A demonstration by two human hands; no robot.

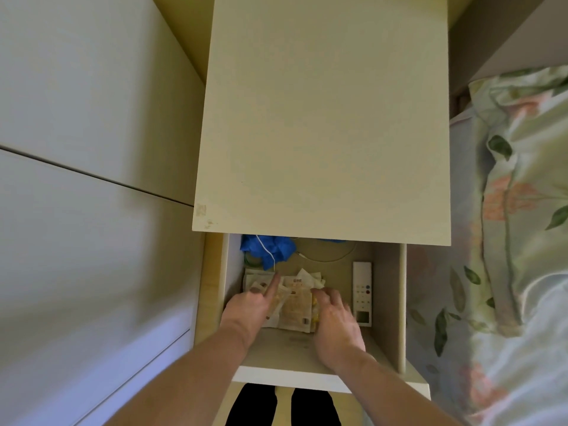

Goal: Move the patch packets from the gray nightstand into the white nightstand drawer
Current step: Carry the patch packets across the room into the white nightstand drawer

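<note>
The left hand (250, 305) is pressing one straight finger on the thin beige paper patch packets (292, 302) lying in the open white nightstand drawer (388, 287). Just right, the right hand (336, 315) is seemingly gripping their edge. Being light, floppy and slippery, they are best pinched edgewise.

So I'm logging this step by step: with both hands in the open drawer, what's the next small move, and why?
Probably lift both hands clear. The patch packets already lie on the floor of the drawer, beside the remote; the left hand and right hand rest on the pile with nothing visibly gripped, so only letting go seems left.
</note>
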